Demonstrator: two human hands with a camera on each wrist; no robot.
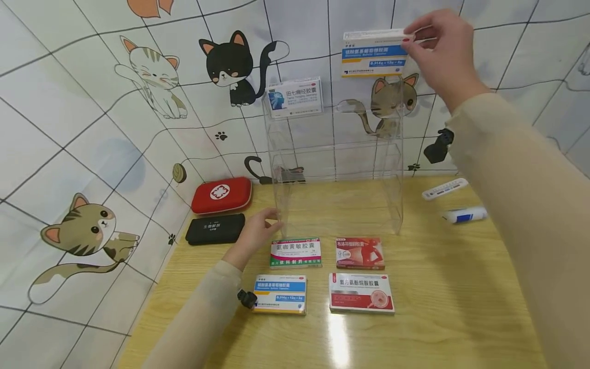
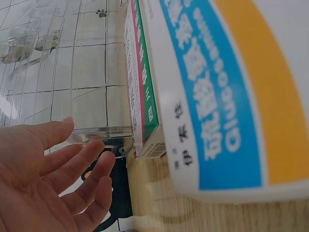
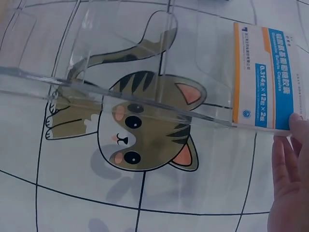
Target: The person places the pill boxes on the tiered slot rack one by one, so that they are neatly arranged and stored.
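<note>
My right hand [image 1: 444, 54] pinches the right end of a white, blue and orange medicine box [image 1: 374, 57], thumb on its front. The box is upright at the top right of a clear acrylic display rack [image 1: 334, 154]; in the right wrist view its lower edge meets the rack's upper edge. At the rack's lower left side is my left hand [image 1: 259, 233], fingers loosely bent and spread in the left wrist view, fingertips right at the clear panel. Another white medicine box [image 1: 296, 98], with a blue picture, leans on the rack's top left.
Before the rack lie a green-and-white box [image 1: 295, 253], a red box [image 1: 360, 253], a red-and-white box [image 1: 361, 293] and a second blue-and-orange box [image 1: 279, 294]. A red case [image 1: 222, 195] and black pouch [image 1: 215, 229] sit left; a thermometer [image 1: 445, 189] and white tube [image 1: 466, 214] lie right.
</note>
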